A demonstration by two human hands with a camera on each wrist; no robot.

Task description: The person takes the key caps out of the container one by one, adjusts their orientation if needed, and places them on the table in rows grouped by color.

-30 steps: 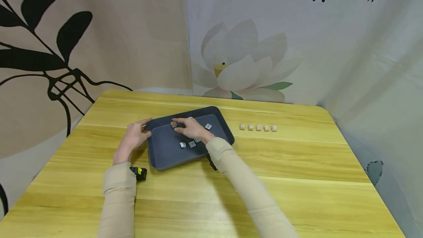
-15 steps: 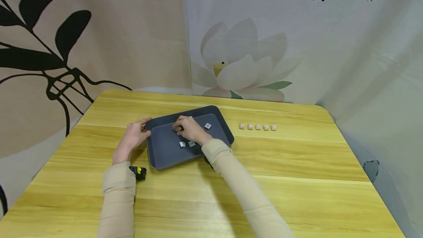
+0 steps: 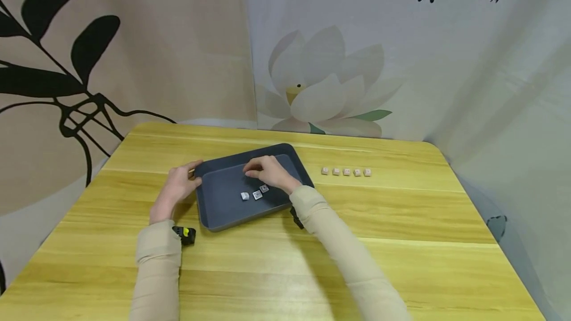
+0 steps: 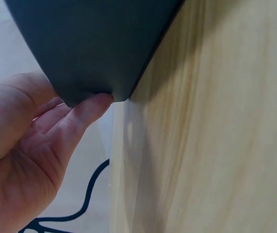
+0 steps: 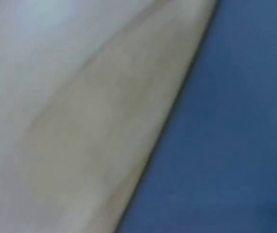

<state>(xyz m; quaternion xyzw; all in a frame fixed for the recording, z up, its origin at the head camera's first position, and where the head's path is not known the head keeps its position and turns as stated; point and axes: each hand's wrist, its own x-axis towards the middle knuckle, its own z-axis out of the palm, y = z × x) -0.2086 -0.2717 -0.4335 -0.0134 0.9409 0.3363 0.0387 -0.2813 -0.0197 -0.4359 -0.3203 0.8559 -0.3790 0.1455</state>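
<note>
My left hand (image 3: pixel 177 186) grips the left end of a dark grey rectangular tray (image 3: pixel 209 207). In the left wrist view, the thumb of that hand (image 4: pixel 29 150) presses against the tray's corner (image 4: pixel 99 53). Over the middle of the tray is my right hand (image 3: pixel 269 171), with thumb and fingers curled together. A brown keycap was in its pinch a moment ago; now the fingers hide it. Just below this hand, a white keycap (image 3: pixel 245 196) and two grey keycaps, one the middle keycap (image 3: pixel 257 195), lie on the tray floor. The right wrist view shows mainly the blurred tray wall (image 5: pixel 220 131).
Several beige keycaps, among them a middle one (image 3: pixel 346 172), stand in a straight row on the wooden table (image 3: pixel 401 212) to the right of the tray. A printed curtain (image 3: pixel 200 43) hangs behind the table's far edge.
My right hand has closed its fingers on the brown keycap at the tray's upper left and shifted right, covering another light keycap. The left hand keeps its hold on the tray.
</note>
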